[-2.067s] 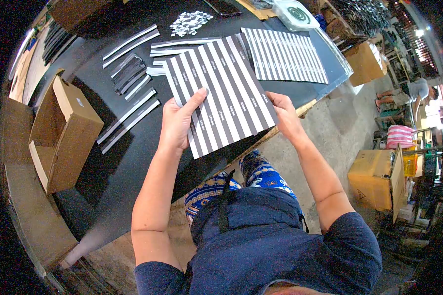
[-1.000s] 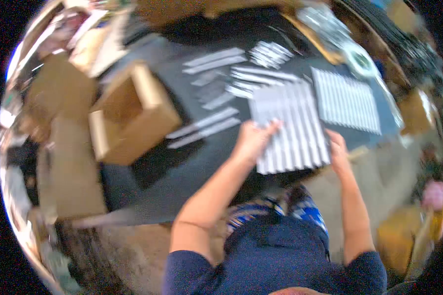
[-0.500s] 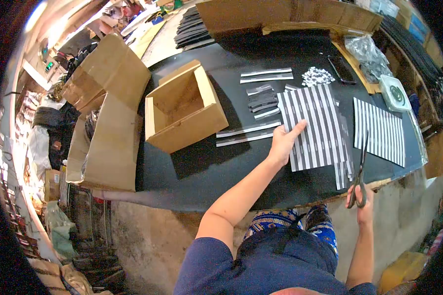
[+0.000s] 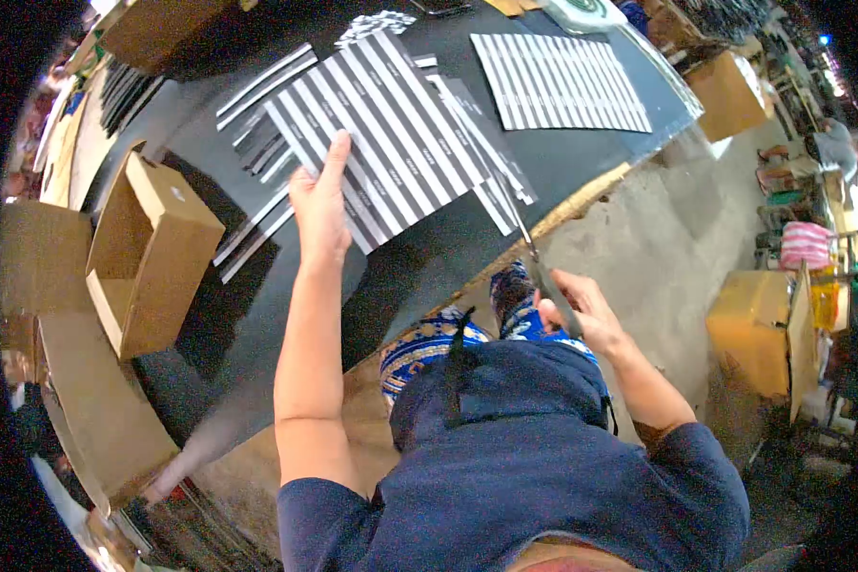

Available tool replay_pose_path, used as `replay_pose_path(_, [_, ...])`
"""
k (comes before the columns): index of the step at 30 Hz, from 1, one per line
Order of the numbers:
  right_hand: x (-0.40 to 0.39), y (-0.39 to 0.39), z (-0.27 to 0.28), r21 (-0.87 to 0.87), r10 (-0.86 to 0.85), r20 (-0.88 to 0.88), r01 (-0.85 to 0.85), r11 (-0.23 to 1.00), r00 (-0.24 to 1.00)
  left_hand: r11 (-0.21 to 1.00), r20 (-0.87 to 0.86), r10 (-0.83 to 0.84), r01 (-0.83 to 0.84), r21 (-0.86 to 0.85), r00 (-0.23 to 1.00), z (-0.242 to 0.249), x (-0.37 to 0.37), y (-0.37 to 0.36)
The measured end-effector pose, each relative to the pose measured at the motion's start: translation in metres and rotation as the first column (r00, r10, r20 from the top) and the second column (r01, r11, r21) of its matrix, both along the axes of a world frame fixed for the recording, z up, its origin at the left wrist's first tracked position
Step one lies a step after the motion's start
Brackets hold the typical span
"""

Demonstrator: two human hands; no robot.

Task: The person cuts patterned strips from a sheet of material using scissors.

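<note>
My left hand [image 4: 322,205] pinches a black-and-white striped sheet [image 4: 381,133] by its near left edge, thumb on top, over the black table. In my right hand [image 4: 589,313] is a pair of scissors [image 4: 558,297], its blades pointing up toward the sheet's lower right corner. Cut striped strips [image 4: 494,202] lie partly under that corner. More strips [image 4: 267,86] rest on the table beyond the sheet, and others [image 4: 255,236] to its left. At the far side sits a pile of small cut pieces [image 4: 377,27]. A second striped sheet [image 4: 562,84] lies flat to the right.
An open cardboard box [image 4: 176,253] stands on the table's left, beside a larger carton [image 4: 114,410]. The table's edge [image 4: 582,205] runs diagonally before me. Over the floor at right are another carton [image 4: 753,324], a pink striped bundle [image 4: 806,245] and a person [image 4: 834,153].
My view has turned to the right, so the table appears rotated and shifted left. Both hands keep their hold; the scissors now tilt with their tips up and to the left.
</note>
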State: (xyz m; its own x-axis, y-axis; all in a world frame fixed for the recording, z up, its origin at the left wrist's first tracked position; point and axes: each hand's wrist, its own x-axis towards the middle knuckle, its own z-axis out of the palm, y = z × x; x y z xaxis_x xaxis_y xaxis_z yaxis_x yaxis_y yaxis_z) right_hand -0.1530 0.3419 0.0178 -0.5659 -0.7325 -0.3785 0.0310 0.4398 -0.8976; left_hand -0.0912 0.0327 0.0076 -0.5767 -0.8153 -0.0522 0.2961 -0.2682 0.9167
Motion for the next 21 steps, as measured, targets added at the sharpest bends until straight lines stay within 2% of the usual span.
replay_pose_path(2, [0.000,-0.005,-0.005,0.030,0.024,0.003,-0.024,0.999,1.000,1.000,0.020,-0.024,0.023,0.008,1.000,-0.001,0.001,0.000])
replay_pose_path(4, [0.000,-0.010,-0.007,-0.013,0.005,0.109,-0.004,1.000,0.994,0.999,0.020,-0.030,0.030,-0.012,0.999,0.002,0.001,0.003])
replay_pose_path(5, [-0.002,-0.011,-0.017,-0.006,0.027,0.034,-0.027,1.000,0.999,0.999,0.030,-0.030,0.031,-0.021,0.999,0.002,0.001,0.005])
replay_pose_path(6, [-0.002,-0.014,-0.015,-0.001,0.026,0.036,-0.026,1.000,0.999,0.999,0.040,-0.031,0.032,-0.031,0.999,0.002,0.001,0.007])
replay_pose_path(9, [0.000,-0.028,-0.009,-0.104,-0.014,0.155,0.031,0.994,0.988,0.999,0.033,-0.046,0.047,-0.012,0.998,0.002,0.000,0.011])
replay_pose_path(10, [-0.002,-0.029,-0.010,-0.102,-0.016,0.157,0.032,0.994,0.987,0.999,0.036,-0.050,0.050,-0.006,0.998,0.002,0.000,0.011])
replay_pose_path(13, [-0.010,-0.031,-0.020,-0.062,0.039,0.015,-0.038,0.997,0.999,0.998,0.037,-0.052,0.053,-0.025,0.998,-0.001,0.000,0.010])
replay_pose_path(16, [-0.009,-0.035,-0.013,-0.119,0.016,0.084,-0.006,0.993,0.996,0.998,0.026,-0.063,0.064,-0.023,0.998,0.001,0.001,0.011])
replay_pose_path(21, [-0.012,-0.036,-0.010,-0.105,0.041,0.063,-0.034,0.994,0.997,0.998,0.039,-0.053,0.055,-0.042,0.998,0.003,0.001,0.014])
